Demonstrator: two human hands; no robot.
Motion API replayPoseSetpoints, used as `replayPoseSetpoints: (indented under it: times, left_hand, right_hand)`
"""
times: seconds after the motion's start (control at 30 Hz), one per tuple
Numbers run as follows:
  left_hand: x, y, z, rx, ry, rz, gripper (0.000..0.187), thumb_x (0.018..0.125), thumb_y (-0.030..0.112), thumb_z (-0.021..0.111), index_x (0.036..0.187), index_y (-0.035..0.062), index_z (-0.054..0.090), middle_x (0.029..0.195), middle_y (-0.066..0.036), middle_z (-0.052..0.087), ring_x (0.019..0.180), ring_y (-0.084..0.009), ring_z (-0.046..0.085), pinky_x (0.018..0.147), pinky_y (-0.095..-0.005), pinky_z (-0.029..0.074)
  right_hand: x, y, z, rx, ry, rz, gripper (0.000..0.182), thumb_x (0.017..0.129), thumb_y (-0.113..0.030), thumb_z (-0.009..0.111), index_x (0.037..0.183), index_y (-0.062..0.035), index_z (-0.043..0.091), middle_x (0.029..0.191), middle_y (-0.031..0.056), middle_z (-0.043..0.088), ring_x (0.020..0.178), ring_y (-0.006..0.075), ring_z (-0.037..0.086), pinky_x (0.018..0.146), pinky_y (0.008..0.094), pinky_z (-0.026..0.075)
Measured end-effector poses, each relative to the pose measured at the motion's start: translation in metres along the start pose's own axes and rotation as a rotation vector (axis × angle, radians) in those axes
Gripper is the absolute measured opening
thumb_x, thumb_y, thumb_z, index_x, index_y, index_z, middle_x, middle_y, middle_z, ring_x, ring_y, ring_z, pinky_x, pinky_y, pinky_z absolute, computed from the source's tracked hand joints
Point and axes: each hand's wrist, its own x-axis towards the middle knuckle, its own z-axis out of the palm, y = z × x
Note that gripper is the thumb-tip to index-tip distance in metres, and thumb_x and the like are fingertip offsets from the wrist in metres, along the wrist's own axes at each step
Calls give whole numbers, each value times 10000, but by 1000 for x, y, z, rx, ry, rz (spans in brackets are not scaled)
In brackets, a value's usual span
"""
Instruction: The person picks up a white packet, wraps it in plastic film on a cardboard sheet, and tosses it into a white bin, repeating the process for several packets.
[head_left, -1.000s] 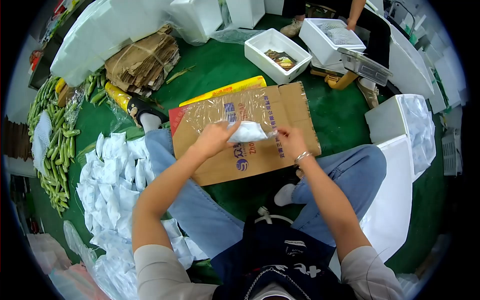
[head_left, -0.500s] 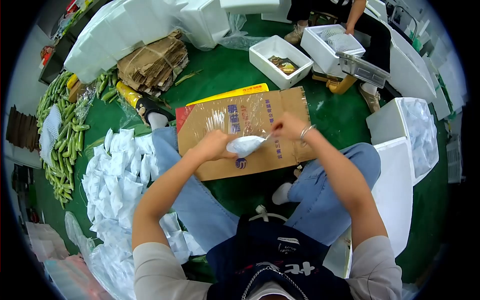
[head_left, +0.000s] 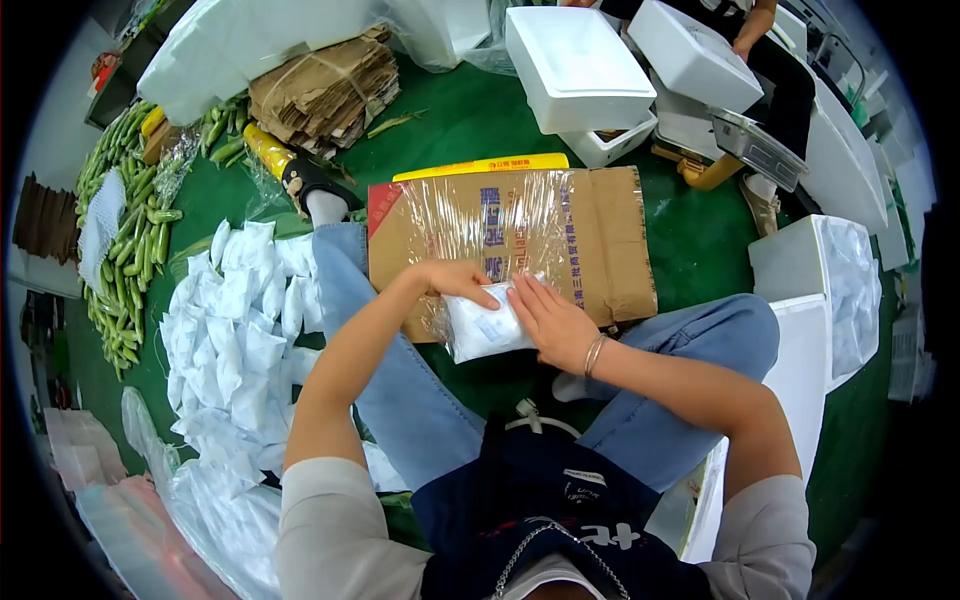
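A white packet [head_left: 485,332] is held low over the near edge of a flattened cardboard box [head_left: 600,240], its broad face towards me. My left hand [head_left: 455,282] is closed on its upper left part, fingertips on the face. My right hand [head_left: 555,325] presses against its right end, fingers together and stretched along it; the thumb is hidden. Clear plastic film [head_left: 430,315] shows at the packet's left side, and shiny film [head_left: 500,205] lies across the cardboard. To my left is a pile of similar white packets [head_left: 235,345].
Long green vegetables [head_left: 130,260] are heaped at far left, near a tied cardboard stack [head_left: 325,95]. Ahead right, a white foam box [head_left: 580,65] sits over another one [head_left: 605,148]. A person's hand [head_left: 745,45] touches a tilted foam box [head_left: 695,55] beside a scale [head_left: 760,148].
The packet has come nearer and turned broad face up. My right hand has gone from pinching its end to pressing on it. Ahead, a foam box now covers the open one; the other is tilted.
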Motion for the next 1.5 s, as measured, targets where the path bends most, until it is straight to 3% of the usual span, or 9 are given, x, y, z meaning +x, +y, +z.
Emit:
replayPoseSetpoints:
  times: [0.1,0.2,0.33,0.53,0.8,1.0,1.17,1.4,1.5]
  left_hand:
    - [31,-17,-6,-40,-145,-137,494,793,463,727,999,14,700,848,-96,686,757,-173,638,683,-303,501]
    - [-5,26,23,1045,548,169,656,734,565,714,1110,34,639,1054,-216,617,1033,-369,566,868,-463,461]
    - [-38,74,51,1054,912,197,810,722,628,668,1246,21,547,1083,-249,560,1102,-397,520,905,-477,445]
    - [16,37,22,995,1082,164,654,695,614,695,962,22,619,821,-146,637,644,-301,646,594,-414,517]
    - [20,33,9,497,695,67,531,838,520,616,1077,48,667,972,-137,696,854,-338,662,762,-412,523]
    - [19,22,114,-1266,379,-74,738,870,640,529,1209,-16,564,1060,-128,663,850,-185,662,734,-282,519]
    - [-11,51,166,-514,577,-173,755,870,679,476,896,-35,719,843,-144,701,795,-202,663,694,-318,512]
    - [-75,41,275,-255,-197,-326,845,842,760,413,833,-31,710,824,-137,653,743,-177,598,634,-311,484]
    - [-95,22,283,-481,-95,-320,819,822,775,432,921,21,735,906,-110,678,751,-158,605,657,-296,478]
  right_hand:
    - [7,15,29,-20,-36,56,911,656,-219,749,1365,136,299,1420,297,322,1343,419,313,1108,412,299]
    - [22,29,28,145,-67,115,953,559,-311,811,1310,113,405,1319,296,453,1253,397,446,1038,388,397]
    - [94,109,20,725,-796,92,621,593,-359,763,1050,34,612,1023,182,656,891,261,648,766,351,524]
    - [149,146,41,1473,-601,217,483,886,-433,558,1115,-12,617,1115,91,631,996,134,575,879,263,450]
    - [153,142,78,1524,-654,346,666,969,-555,402,1277,20,533,1257,102,575,1146,146,525,987,255,406]
    - [119,115,103,1497,-411,190,548,978,-479,451,1200,-5,615,1234,76,603,1160,163,526,1002,296,401]
    - [96,81,90,1264,-304,294,410,950,-396,552,1080,-25,672,1033,102,673,976,177,605,887,307,462]
    - [87,57,111,1254,180,164,371,902,-304,604,1128,-10,631,1088,151,659,991,233,626,895,317,469]
    - [63,23,83,484,285,97,411,943,-365,531,1153,-25,627,1137,154,651,1062,233,613,985,331,425]
